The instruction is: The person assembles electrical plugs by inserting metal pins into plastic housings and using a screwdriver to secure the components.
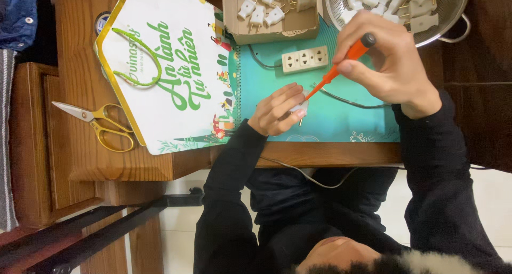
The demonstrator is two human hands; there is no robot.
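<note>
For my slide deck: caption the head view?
Right hand sets an orange screwdriver to a white plug in the left hand.

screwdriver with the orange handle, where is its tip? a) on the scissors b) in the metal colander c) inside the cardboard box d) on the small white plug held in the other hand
d: the orange screwdriver slants down from one hand so its tip meets the small white plug pinched in the other hand, over the teal mat, away from the colander, box and scissors.
</note>
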